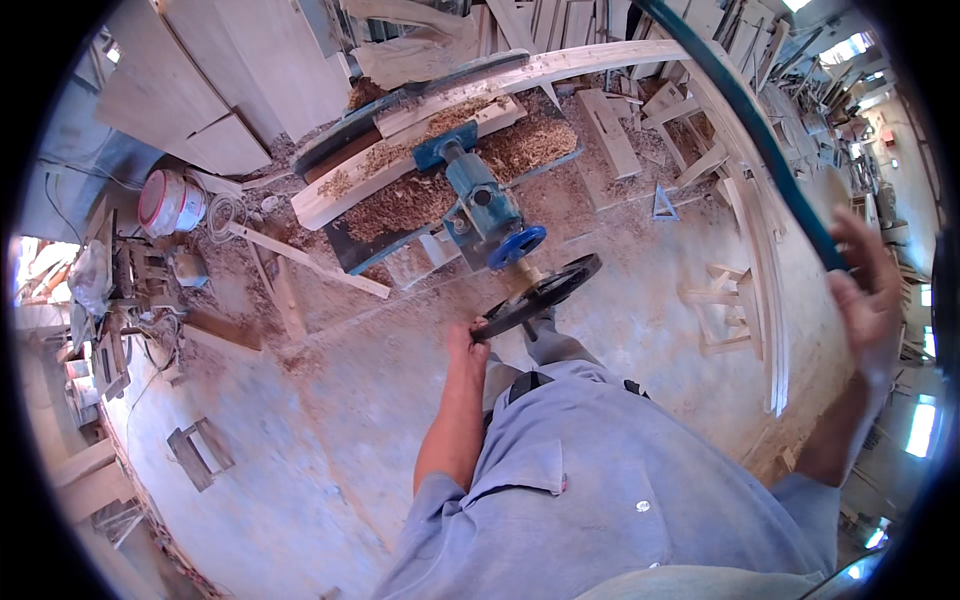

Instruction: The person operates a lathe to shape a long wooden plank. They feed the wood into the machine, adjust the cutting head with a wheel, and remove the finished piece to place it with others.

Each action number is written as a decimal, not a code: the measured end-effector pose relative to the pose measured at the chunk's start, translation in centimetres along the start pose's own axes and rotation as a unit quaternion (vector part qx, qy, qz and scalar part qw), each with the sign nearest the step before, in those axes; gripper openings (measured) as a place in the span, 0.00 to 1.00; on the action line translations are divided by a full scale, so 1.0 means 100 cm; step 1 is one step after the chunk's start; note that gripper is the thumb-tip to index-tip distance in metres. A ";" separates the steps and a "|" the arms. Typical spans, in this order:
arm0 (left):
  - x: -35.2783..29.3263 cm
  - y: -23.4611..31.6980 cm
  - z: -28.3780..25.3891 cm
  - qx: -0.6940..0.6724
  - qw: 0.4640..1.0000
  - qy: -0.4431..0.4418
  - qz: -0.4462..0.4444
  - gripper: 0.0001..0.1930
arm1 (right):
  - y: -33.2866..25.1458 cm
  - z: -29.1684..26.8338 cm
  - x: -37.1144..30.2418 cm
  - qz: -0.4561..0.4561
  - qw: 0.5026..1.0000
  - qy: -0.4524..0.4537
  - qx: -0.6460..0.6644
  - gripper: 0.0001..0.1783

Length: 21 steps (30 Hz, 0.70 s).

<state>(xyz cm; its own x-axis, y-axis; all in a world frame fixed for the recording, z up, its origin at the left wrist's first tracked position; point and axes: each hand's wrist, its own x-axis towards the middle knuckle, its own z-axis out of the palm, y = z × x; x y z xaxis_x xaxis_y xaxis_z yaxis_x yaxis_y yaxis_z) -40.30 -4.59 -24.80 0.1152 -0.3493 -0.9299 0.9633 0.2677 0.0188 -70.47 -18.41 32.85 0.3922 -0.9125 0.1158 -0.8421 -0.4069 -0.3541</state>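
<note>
My left hand (473, 342) is closed on the rim of a black handwheel (562, 288) in front of my waist. Beyond it sits a smaller blue handwheel (517, 247) on the same blue metal clamp (482, 196). The clamp's pad bears on a pale wooden beam (335, 197) lying across the machine table (385, 257), with wood shavings (530, 145) heaped around it. Out to the right and raised, my right hand (866, 300) grips the lower end of a long teal lever (760, 130) that slants down from the top of the view.
Behind the machine lean wooden boards (250, 60) and offcuts. At left are a white and red bucket (172, 203), a coil of wire (227, 213) and loose strips (310, 262). Small wooden frames (728, 310) and a triangular set square (664, 204) lie on the floor at right.
</note>
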 end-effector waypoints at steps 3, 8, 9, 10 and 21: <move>-0.015 -0.005 0.007 0.039 0.998 -0.044 0.003 0.04 | 0.001 0.050 -0.014 0.053 0.997 -0.028 0.047 0.31; -0.018 -0.006 0.013 0.031 0.999 -0.003 0.009 0.04 | 0.058 0.164 -0.027 0.092 0.993 -0.063 0.038 0.25; -0.021 -0.005 0.015 0.036 0.999 -0.006 0.004 0.04 | 0.076 0.195 -0.030 0.096 0.993 -0.066 0.027 0.23; -0.024 -0.005 0.018 0.039 0.999 -0.009 -0.003 0.04 | 0.091 0.228 -0.033 0.091 0.994 -0.049 0.022 0.22; -0.034 -0.009 0.023 0.025 0.999 0.018 0.037 0.06 | 0.050 0.129 -0.024 0.128 0.987 -0.099 0.008 0.25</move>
<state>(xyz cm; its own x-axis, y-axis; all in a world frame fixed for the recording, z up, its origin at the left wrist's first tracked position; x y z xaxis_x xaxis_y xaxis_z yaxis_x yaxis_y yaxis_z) -41.04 -5.72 -20.81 0.1774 -0.2968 -0.9383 0.9636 0.2462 0.1043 -70.83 -17.69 18.81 0.2336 -0.9588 -0.1615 -0.9175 -0.1624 -0.3630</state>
